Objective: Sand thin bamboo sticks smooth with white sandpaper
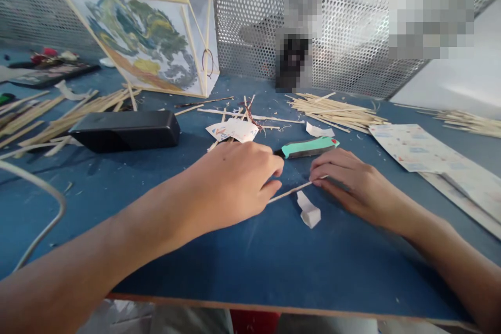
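A thin wooden stick [293, 191] spans the gap between my two hands, low over the blue table. My left hand [238, 182] has its thumb and fingers closed at the stick's left end. At the right end, my right hand [348, 182] pinches the stick with its fingertips. A teal-handled knife [309, 147] lies just beyond my hands. Below the stick rests a curled white paper strip [309, 213]. Behind my left hand are a printed paper piece [234, 129] and some crossed sticks [248, 109].
A black box [127, 130] sits at the left, near a pale cable [58, 198]. Stick piles [336, 111] lie farther back. A framed dragon picture [144, 42] stands against the perforated metal screen [250, 26]. Printed sheets [426, 148] lie right. The table's front edge [274, 307] is near.
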A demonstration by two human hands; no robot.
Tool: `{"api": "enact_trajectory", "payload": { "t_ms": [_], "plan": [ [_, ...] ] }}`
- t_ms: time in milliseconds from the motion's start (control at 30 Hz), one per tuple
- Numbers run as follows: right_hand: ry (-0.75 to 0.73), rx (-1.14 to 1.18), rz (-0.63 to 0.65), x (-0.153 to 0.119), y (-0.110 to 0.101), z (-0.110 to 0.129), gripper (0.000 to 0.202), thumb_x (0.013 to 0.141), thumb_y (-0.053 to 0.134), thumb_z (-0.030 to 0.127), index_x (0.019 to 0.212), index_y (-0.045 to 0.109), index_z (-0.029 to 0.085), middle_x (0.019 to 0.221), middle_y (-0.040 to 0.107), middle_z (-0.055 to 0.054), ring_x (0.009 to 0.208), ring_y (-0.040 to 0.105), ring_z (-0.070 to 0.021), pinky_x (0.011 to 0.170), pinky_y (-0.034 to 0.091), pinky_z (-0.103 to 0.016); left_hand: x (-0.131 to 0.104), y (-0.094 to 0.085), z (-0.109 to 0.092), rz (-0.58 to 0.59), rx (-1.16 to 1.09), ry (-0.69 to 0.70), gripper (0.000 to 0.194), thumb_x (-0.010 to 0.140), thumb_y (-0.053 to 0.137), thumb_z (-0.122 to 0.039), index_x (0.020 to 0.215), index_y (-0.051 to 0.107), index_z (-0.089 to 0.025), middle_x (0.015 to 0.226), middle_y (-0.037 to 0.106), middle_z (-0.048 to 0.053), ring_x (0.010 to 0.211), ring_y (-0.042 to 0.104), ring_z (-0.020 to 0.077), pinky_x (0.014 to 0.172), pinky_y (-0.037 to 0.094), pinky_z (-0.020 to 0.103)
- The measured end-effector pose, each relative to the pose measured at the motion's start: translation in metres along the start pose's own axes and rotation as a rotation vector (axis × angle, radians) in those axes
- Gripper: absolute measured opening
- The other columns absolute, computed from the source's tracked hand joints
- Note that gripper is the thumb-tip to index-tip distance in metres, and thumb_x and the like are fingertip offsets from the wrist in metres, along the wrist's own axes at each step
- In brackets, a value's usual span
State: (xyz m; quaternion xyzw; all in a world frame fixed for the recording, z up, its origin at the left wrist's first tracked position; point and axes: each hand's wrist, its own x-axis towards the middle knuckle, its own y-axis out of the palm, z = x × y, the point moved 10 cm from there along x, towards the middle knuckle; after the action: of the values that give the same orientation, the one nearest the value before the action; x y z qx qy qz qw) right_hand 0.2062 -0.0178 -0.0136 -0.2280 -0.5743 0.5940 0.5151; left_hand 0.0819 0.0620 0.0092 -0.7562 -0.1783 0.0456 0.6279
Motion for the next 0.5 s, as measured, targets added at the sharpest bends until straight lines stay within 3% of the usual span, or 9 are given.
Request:
{"api": "enact_trajectory", "payload": {
  "t_ms": [133,300,400,500],
  "plan": [
    [0.069,-0.002,-0.073,-0.002,-0.012,0.001,0.011,0.106,0.049,0.016,0.110,0.057,0.022,0.101,0.065,-0.004,0.092,0.062,-0.0175,0.081,0.051,-0.032,-0.002,0.008,-0.007,0.066,-0.056,0.045,0.022,0.103,0.056,-0.024,0.090,0.074,-0.024,0.085,0.074,0.000,0.078,0.071,0.0193,0.065,0.043,0.031],
    [0.008,-0.165,-0.221,-0.005,-0.029,0.015,0.014,0.101,0.055,0.010,0.109,0.058,0.021,0.093,0.066,-0.002,0.081,0.061,-0.0156,0.076,0.048,-0.031,-0.001,0.004,-0.008,0.064,-0.123,0.036,0.029,0.106,0.052,-0.024,0.083,0.070,-0.023,0.075,0.070,-0.001,0.069,0.067,0.0159,0.064,0.043,0.030],
    [-0.004,-0.230,-0.278,-0.006,-0.034,0.017,0.016,0.099,0.057,0.008,0.109,0.059,0.020,0.094,0.070,-0.002,0.080,0.063,-0.0167,0.075,0.049,-0.032,0.002,0.002,-0.009,0.023,-0.048,0.040,0.027,0.107,0.052,-0.027,0.089,0.071,-0.022,0.083,0.070,0.000,0.074,0.069,0.0177,0.064,0.043,0.033],
    [0.002,-0.294,-0.340,-0.007,-0.039,0.018,0.015,0.098,0.060,0.009,0.107,0.061,0.021,0.092,0.071,-0.002,0.078,0.065,-0.0181,0.073,0.049,-0.033,0.002,-0.009,-0.012,-0.115,0.107,0.071,0.023,0.106,0.053,-0.025,0.097,0.073,-0.021,0.086,0.067,-0.001,0.070,0.068,0.0184,0.056,0.040,0.034]
  ]
}}
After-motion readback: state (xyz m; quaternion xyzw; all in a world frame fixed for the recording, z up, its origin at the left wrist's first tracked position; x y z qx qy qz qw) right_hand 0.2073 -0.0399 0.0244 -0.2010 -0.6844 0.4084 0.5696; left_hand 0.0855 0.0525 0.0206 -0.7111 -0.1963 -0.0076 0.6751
